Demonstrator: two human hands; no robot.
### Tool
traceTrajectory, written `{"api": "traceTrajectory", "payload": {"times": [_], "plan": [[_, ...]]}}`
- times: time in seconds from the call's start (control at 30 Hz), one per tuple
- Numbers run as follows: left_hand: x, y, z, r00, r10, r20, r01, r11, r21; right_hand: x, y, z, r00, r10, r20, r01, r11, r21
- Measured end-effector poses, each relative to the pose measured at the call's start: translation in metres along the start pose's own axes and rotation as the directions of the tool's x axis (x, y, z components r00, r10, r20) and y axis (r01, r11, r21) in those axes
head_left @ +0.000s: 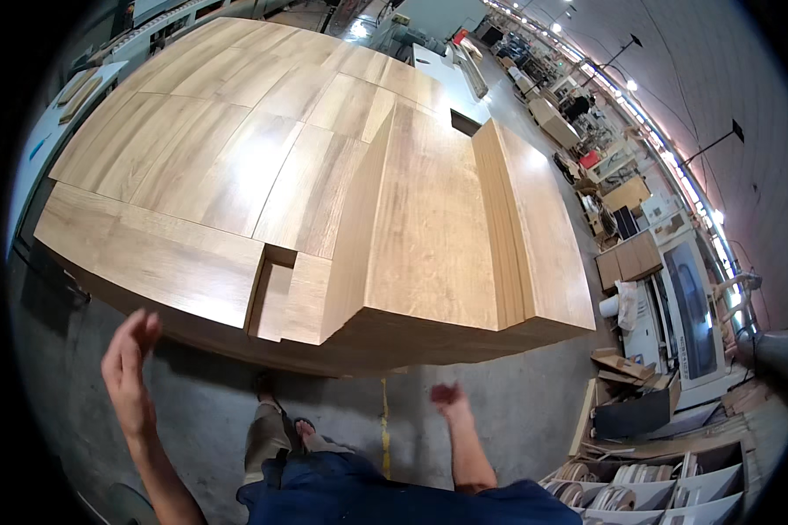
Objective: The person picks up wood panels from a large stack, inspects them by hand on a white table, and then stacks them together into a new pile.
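Left hand (130, 372) open, right hand (449, 399) blurred, grip unclear, near smooth stacked oak-grain panels (324, 201)

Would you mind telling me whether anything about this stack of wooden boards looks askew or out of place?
Yes. The stack of wooden boards is uneven: a raised pile sits higher on the right, and a gap opens at the near edge. Scrap pieces lie loose on the floor. Both hands are empty.

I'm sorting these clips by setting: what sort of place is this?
Most likely a woodworking or furniture-panel factory. A big stack of wood-grain boards fills the view, machines and a workbench line the right side, and a long row of ceiling lights runs over a concrete floor.
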State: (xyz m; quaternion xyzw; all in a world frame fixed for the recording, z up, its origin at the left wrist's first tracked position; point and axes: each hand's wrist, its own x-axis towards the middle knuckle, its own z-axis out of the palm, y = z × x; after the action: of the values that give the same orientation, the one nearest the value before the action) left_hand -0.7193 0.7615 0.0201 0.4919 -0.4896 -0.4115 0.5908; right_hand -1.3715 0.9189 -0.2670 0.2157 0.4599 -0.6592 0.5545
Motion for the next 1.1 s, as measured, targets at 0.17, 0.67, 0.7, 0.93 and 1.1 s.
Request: {"api": "traceTrajectory", "payload": {"times": [0.17, 0.67, 0.7, 0.93, 1.1], "plan": [[-0.100, -0.125, -0.143, 0.810, -0.461, -0.362, 0.429, 0.887, -0.170, -0.033, 0.178, 0.045, 0.982, 0.129, -0.140, -0.183, 0.430, -0.884], [-0.119, -0.153, -0.407, 0.688, -0.620, -0.377, 0.523, 0.784, -0.334, -0.116, 0.644, 0.300, 0.842, 0.527, 0.118, 0.384, -0.429, -0.818], [-0.116, -0.154, -0.423, 0.670, -0.612, -0.420, 0.515, 0.791, -0.332, -0.123, 0.676, 0.322, 0.804, 0.576, 0.148, 0.435, -0.401, -0.806], [-0.001, -0.139, -0.534, 0.691, -0.556, -0.463, 0.445, 0.831, -0.334, -0.125, 0.927, 0.424, 0.511, 0.829, 0.225, 0.643, -0.195, -0.740], [0.095, -0.164, -0.578, 0.772, -0.548, -0.322, 0.448, 0.828, -0.337, -0.139, 1.082, 0.539, 0.569, 0.799, 0.193, 0.501, -0.150, -0.852]]}}
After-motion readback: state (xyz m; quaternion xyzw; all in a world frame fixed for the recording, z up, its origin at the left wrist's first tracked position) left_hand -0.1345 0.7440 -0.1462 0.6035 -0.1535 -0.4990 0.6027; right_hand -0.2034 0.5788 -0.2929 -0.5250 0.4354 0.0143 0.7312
